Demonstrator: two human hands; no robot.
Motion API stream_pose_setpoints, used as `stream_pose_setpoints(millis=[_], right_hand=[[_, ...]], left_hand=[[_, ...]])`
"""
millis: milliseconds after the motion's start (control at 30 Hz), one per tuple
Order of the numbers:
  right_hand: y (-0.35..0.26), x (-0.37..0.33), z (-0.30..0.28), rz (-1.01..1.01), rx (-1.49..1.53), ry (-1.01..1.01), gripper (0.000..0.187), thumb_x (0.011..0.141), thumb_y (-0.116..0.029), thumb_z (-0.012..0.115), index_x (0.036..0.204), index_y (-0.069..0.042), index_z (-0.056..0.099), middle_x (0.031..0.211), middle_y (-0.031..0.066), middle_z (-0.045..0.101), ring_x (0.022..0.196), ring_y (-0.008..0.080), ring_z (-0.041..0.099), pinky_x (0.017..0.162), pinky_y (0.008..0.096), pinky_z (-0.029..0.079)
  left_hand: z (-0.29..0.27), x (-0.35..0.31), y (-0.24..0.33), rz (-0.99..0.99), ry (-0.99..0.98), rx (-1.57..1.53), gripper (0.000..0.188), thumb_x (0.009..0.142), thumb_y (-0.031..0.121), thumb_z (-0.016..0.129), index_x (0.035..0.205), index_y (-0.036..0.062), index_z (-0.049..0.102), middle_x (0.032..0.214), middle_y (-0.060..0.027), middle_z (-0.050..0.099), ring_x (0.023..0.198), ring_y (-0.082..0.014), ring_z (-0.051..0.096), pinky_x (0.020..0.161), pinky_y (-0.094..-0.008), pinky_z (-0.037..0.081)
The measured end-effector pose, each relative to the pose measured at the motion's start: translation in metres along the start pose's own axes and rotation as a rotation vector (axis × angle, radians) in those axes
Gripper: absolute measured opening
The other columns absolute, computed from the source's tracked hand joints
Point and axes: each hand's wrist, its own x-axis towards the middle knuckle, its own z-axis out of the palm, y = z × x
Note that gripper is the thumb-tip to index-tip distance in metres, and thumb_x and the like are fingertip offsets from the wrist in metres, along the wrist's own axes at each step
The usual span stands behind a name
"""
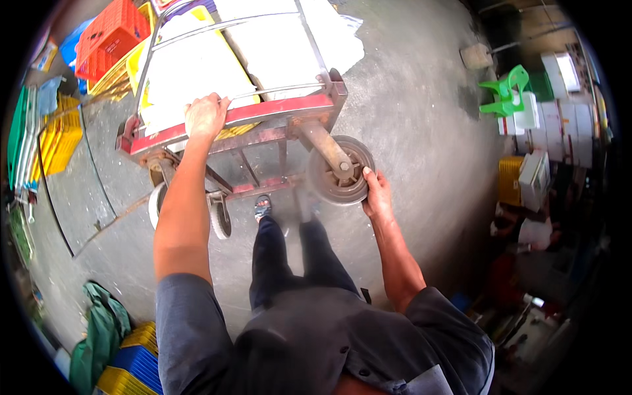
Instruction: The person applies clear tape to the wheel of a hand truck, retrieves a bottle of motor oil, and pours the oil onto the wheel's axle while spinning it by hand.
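A hand cart with a worn red metal frame is tipped up in front of me, so its underside and wheels face me. My left hand grips the red end bar left of its middle, fingers curled over the top. At the frame's right corner, a large grey caster wheel hangs off the floor on a rusty fork. My right hand holds this wheel by its right rim, thumb on the near side; the other fingers are mostly hidden behind it. Another wheel shows lower left.
Beyond the frame lie a yellow crate and bright white sheets or sacks. A red crate and stacked yellow crates stand left. At right are a green plastic chair and white boxes. Blue crates sit lower left.
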Motion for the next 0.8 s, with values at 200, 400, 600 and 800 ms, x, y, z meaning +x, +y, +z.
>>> stream_pose_setpoints(millis=[200,400,600,800], right_hand=[[0.006,0.006,0.010,-0.038,-0.081,0.052,0.051,0.091,-0.024,0.067,0.128,0.006,0.050,0.111,0.0143,0.064,0.097,0.0179,0.062,0.082,0.0309,0.051],[0.025,-0.019,0.011,-0.103,0.088,0.159,0.056,0.091,-0.027,0.067,0.132,0.006,0.047,0.112,0.0142,0.064,0.098,0.0179,0.061,0.085,0.0308,0.050],[0.007,-0.019,0.034,-0.126,-0.126,0.166,0.066,0.090,-0.028,0.068,0.137,0.010,0.040,0.117,0.0208,0.062,0.107,0.0229,0.060,0.091,0.0340,0.049],[0.024,-0.026,0.027,-0.091,-0.015,0.190,0.067,0.092,-0.021,0.064,0.141,0.011,0.032,0.121,0.0177,0.059,0.106,0.0197,0.059,0.090,0.0303,0.049]], left_hand=[[-0.017,0.007,0.003,-0.036,-0.017,0.049,0.049,0.097,0.049,0.044,0.102,0.0074,0.068,0.095,-0.0189,0.070,0.101,-0.0332,0.063,0.094,-0.0486,0.039],[0.005,0.000,0.004,-0.029,-0.047,0.062,0.049,0.098,0.050,0.043,0.100,0.0078,0.069,0.096,-0.0195,0.070,0.099,-0.0350,0.063,0.094,-0.0484,0.039],[0.004,0.016,-0.024,0.012,-0.006,0.080,0.050,0.098,0.049,0.042,0.100,0.0069,0.067,0.094,-0.0200,0.070,0.095,-0.0370,0.064,0.093,-0.0493,0.040],[0.012,0.018,-0.026,0.018,-0.030,0.057,0.049,0.099,0.048,0.042,0.098,0.0056,0.066,0.093,-0.0228,0.068,0.094,-0.0418,0.062,0.089,-0.0499,0.043]])
